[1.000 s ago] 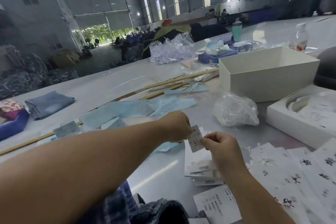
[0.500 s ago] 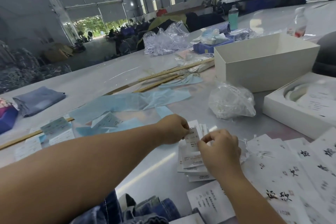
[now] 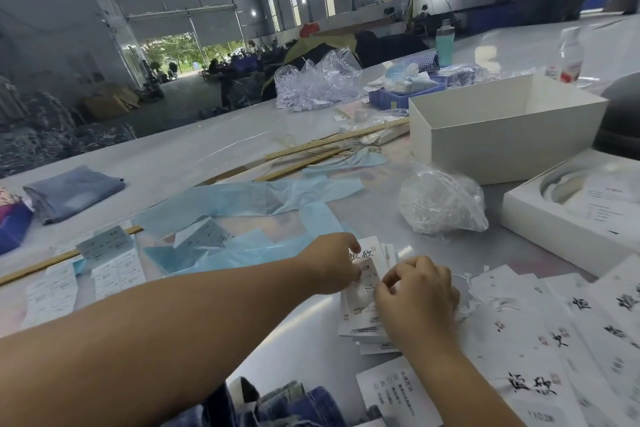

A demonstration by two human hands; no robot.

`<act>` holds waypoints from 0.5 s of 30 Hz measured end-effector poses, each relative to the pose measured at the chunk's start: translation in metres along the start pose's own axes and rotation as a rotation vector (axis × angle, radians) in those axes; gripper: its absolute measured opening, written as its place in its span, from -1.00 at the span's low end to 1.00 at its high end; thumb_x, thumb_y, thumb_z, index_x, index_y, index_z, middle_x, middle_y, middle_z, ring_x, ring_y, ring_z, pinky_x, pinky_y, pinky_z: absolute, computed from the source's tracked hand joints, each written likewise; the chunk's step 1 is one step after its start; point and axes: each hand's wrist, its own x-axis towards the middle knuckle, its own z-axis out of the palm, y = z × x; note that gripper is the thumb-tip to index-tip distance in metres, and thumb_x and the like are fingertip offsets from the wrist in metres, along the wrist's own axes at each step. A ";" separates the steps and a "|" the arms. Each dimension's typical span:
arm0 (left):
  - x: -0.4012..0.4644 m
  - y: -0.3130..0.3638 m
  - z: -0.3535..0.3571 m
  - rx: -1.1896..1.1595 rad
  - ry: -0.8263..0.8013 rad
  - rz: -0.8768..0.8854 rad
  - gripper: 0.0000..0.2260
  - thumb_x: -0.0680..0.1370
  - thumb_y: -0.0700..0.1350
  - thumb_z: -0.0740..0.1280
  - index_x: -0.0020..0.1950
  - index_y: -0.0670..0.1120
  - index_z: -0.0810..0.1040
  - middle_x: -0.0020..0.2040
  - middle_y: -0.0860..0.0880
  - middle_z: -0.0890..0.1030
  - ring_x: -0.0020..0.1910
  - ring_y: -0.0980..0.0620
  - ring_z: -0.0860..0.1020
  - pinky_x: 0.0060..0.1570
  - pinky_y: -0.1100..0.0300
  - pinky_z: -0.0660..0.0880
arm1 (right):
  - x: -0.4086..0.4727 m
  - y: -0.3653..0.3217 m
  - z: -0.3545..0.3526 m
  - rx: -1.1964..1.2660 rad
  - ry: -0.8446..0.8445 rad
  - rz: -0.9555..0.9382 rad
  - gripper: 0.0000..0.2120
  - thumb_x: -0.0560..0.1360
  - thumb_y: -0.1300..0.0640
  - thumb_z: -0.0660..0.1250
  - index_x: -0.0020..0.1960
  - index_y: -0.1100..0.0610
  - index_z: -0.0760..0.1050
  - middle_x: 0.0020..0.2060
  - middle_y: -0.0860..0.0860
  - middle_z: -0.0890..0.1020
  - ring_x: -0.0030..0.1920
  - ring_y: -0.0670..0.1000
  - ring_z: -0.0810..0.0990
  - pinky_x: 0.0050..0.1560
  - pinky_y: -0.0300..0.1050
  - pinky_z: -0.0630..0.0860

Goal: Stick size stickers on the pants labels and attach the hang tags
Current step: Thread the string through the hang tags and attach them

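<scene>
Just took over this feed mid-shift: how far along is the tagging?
Done: I can't confirm any finished pants; no tagged pair shows. In hand: the left hand and right hand work a small tag above the tag stack. Left: denim pants at the near edge show no tag, and many hang tags remain spread out.

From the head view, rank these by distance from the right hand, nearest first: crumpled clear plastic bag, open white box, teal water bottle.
Measured from the right hand:
1. Crumpled clear plastic bag, just beyond the hand, slightly to its right.
2. Open white box, behind the bag, farther back on the right.
3. Teal water bottle, far back on the table, past the box.
</scene>
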 end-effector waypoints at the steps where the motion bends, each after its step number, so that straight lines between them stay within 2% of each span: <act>1: 0.000 0.000 0.001 0.012 0.001 0.003 -0.67 0.58 -0.04 0.34 0.35 -0.02 0.47 0.28 -0.06 0.54 0.12 -0.04 0.53 -0.07 0.22 0.45 | 0.000 0.000 0.001 -0.004 0.002 -0.002 -0.90 0.47 0.00 0.32 -0.21 -0.09 0.44 -0.10 -0.14 0.35 -0.03 -0.07 0.21 0.00 -0.11 0.18; 3: -0.002 0.000 0.003 0.028 0.018 0.005 -0.67 0.58 -0.04 0.32 0.34 -0.02 0.47 0.27 -0.05 0.56 0.14 -0.05 0.55 -0.03 0.19 0.49 | 0.000 0.000 0.002 -0.015 0.006 -0.003 -0.89 0.47 -0.02 0.31 -0.21 -0.09 0.42 -0.10 -0.13 0.37 -0.02 -0.06 0.24 0.01 -0.10 0.21; 7: -0.005 0.002 0.008 0.143 0.095 0.017 -0.74 0.57 0.01 0.33 0.24 0.02 0.47 0.20 -0.01 0.59 0.05 -0.03 0.56 -0.03 0.10 0.55 | -0.002 0.000 0.003 -0.027 -0.005 0.011 -0.92 0.48 -0.03 0.29 -0.18 -0.10 0.43 -0.06 -0.13 0.42 0.06 -0.02 0.35 0.06 -0.07 0.26; 11: -0.005 -0.002 0.006 0.258 0.115 -0.022 -0.66 0.52 0.17 0.37 0.16 0.02 0.42 0.13 0.03 0.57 -0.07 0.00 0.49 -0.17 0.13 0.42 | -0.003 0.000 0.002 -0.030 -0.006 0.017 -0.90 0.47 -0.04 0.29 -0.08 -0.09 0.37 -0.01 -0.10 0.42 0.11 0.01 0.37 0.13 -0.05 0.28; 13: -0.004 -0.005 0.004 0.268 0.095 -0.039 -0.72 0.52 0.18 0.35 0.06 0.04 0.40 0.11 0.04 0.58 -0.09 0.01 0.49 -0.19 0.14 0.41 | -0.004 -0.001 0.002 -0.023 0.016 -0.014 -0.84 0.47 0.02 0.32 0.04 -0.06 0.44 0.04 -0.06 0.45 0.13 0.03 0.38 0.19 -0.01 0.30; 15: -0.003 -0.006 0.004 0.267 0.076 -0.040 -0.78 0.55 0.14 0.32 0.02 0.04 0.39 0.12 0.03 0.59 -0.08 0.00 0.52 -0.14 0.14 0.48 | -0.005 -0.003 0.003 -0.054 0.008 -0.093 -0.81 0.51 0.05 0.30 0.11 -0.07 0.54 0.10 -0.05 0.47 0.15 0.03 0.39 0.25 0.00 0.30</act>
